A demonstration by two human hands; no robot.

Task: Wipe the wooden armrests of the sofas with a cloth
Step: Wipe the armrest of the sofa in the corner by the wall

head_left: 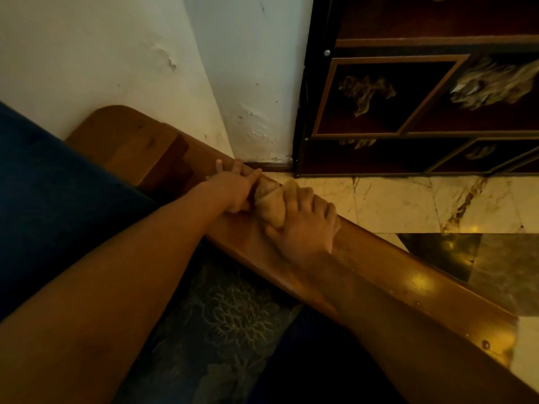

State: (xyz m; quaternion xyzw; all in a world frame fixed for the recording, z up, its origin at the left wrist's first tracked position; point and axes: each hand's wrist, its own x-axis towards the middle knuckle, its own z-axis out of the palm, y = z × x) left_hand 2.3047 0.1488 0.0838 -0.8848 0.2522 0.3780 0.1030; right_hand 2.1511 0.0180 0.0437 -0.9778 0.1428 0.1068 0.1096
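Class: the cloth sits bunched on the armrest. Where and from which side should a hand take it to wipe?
Probably grip the cloth across its bunched top, coming from above, as the right hand does. It lies on the flat, narrow armrest, so palm pressure downward keeps it in contact; the left hand meets its far end.

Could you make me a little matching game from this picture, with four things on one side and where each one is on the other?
Things:
1. cloth
2. left hand
3. dark cabinet
4. blue cushion

Places:
A. upper right, standing on the marble floor
B. left of the wooden armrest
C. bunched under the right hand on the armrest
D. on the armrest, just beyond the cloth, toward the wall

Pairs: 1-C, 2-D, 3-A, 4-B
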